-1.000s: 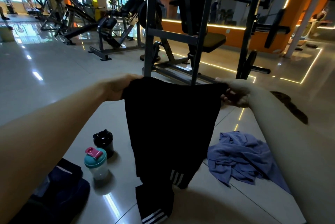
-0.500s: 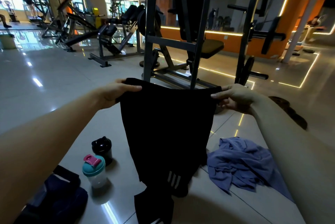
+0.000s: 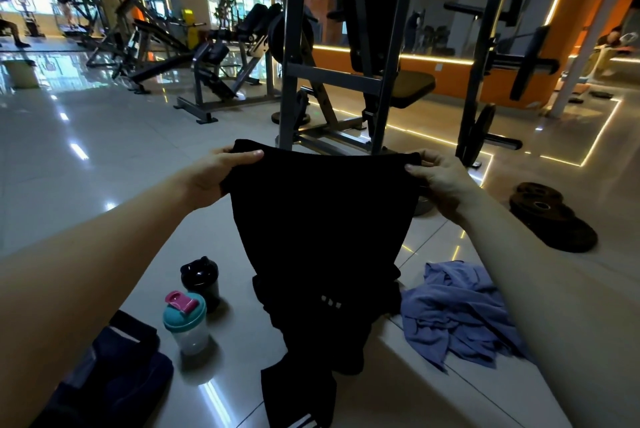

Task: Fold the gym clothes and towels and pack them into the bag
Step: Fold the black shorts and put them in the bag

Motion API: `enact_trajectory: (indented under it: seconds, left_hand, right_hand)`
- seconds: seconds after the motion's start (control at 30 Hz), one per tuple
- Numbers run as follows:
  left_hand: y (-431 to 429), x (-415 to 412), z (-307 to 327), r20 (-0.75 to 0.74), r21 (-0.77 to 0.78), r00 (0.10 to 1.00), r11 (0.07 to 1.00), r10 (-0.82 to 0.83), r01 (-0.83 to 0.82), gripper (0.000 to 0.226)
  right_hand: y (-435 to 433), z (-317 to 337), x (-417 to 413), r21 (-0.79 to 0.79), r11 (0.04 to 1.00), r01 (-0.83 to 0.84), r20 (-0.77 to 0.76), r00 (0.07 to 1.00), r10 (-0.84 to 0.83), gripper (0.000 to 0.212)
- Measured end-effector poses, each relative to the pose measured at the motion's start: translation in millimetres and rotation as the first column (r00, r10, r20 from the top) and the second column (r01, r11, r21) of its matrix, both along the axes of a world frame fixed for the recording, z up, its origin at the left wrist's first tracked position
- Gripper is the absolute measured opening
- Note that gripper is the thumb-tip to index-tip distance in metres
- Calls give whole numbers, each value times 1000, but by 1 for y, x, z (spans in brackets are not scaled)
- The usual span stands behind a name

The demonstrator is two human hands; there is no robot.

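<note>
Low at the left edge, on the pale tiled floor (image 3: pixel 86 205), a dark blue bag (image 3: pixel 114 375), partly cut off by the picture's border. Just beyond, a clear shaker with teal lid (image 3: pixel 185 323), upright, and close behind it a black shaker (image 3: pixel 201 280), upright too. In the middle, black trousers (image 3: pixel 322 226), lower legs heaped on the tiles, white stripes at the hem. Just right of that heap, a crumpled blue towel (image 3: pixel 457 313), lying on the floor. Higher, at arm's length, the waistband in the air, stretched between both hands. Left hand (image 3: pixel 214 174) pinching the left corner, thumb across the front, other fingers hidden behind the cloth. Right hand (image 3: pixel 440 181) pinching the right corner, thumb on the front, fingers curled behind. Farther right, stacked dark weight plates (image 3: pixel 550 216). Beyond the hands, a grey machine frame (image 3: pixel 346 81); farther back, more gym machines.
</note>
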State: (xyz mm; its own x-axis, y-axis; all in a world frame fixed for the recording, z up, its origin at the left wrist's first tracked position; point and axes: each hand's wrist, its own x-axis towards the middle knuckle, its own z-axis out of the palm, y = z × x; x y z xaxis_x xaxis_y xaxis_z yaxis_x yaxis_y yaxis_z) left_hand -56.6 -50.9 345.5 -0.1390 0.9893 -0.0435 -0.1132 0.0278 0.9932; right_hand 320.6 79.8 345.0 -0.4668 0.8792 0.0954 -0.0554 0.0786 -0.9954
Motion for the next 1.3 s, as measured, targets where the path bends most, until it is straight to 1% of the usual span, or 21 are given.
enact_trajectory:
  seconds: [0.07, 0.13, 0.27, 0.33, 0.4, 0.5, 0.57, 0.67, 0.73, 0.8, 0.87, 0.93, 0.97, 1.03, 1.13, 1.2, 1.23, 1.3]
  left_hand:
    - [2, -4, 0, 23, 12, 1000, 1000, -22, 22, 50]
    - [7, -9, -5, -7, 9, 1000, 1000, 11, -10, 44]
    - [25, -10, -22, -136, 14, 969, 979, 205, -205, 33]
    - [37, -7, -32, -158, 31, 943, 956, 292, -291, 30]
    - [49, -7, -36, -161, 49, 929, 942, 334, -331, 27]
    - [58, -14, -31, -119, 47, 938, 945, 326, -323, 29]
    - [57, -18, -25, -88, 61, 948, 951, 307, -303, 30]
    - [37, -20, -20, -108, 109, 953, 956, 284, -272, 23]
    - [12, -16, -15, -117, 145, 963, 963, 244, -227, 18]
    - [-17, -9, -11, -132, 166, 969, 968, 211, -188, 20]
    - [-51, -1, -16, -181, 143, 969, 979, 167, -143, 23]
    - [-86, 4, -28, -270, 59, 960, 996, 78, -64, 25]
    - [-101, 6, -38, -313, -11, 950, 1000, 6, -10, 25]
    - [-130, 13, -66, -395, -196, 904, 976, -165, 93, 23]
    - [-161, 29, -128, -435, -422, 833, 894, -343, 148, 23]
    - [-177, 42, -174, -450, -554, 755, 812, -476, 182, 28]
    - [-185, 49, -194, -441, -633, 694, 746, -569, 208, 30]
    - [-199, 60, -225, -360, -780, 562, 571, -744, 256, 29]
  right_hand:
    - [5, -2, 0, -6, 1000, 4, -14, 1000, -4, 25]
    - [12, -7, 1, -4, 1000, 27, 10, 1000, -27, 25]
    - [27, -17, -2, 30, 998, 52, 102, 993, -55, 26]
    - [35, -21, -6, 40, 997, 69, 137, 988, -74, 25]
    - [45, -24, -11, 37, 995, 87, 169, 981, -92, 22]
    - [50, -20, -19, 14, 994, 111, 168, 979, -111, 22]
    - [49, -17, -22, 69, 989, 130, 138, 981, -139, 26]
    - [35, -15, -22, 182, 973, 141, 95, 982, -160, 30]
    - [16, -15, -17, 200, 969, 145, 75, 984, -163, 30]
    - [-8, -12, -6, 160, 981, 108, 76, 990, -122, 27]
    - [-34, -12, 8, 125, 992, 15, 127, 991, -31, 23]
    - [-58, -22, 23, 89, 993, -78, 260, 964, 53, 20]
    - [-69, -31, 28, 57, 991, -121, 343, 935, 94, 20]
    - [-95, -63, 33, -35, 981, -189, 499, 848, 181, 21]
    - [-145, -126, 36, -177, 949, -262, 661, 683, 312, 20]
    - [-179, -168, 43, -255, 928, -272, 712, 597, 371, 25]
    - [-193, -187, 48, -299, 913, -278, 720, 562, 407, 27]
    - [-216, -218, 59, -385, 872, -301, 717, 498, 488, 27]
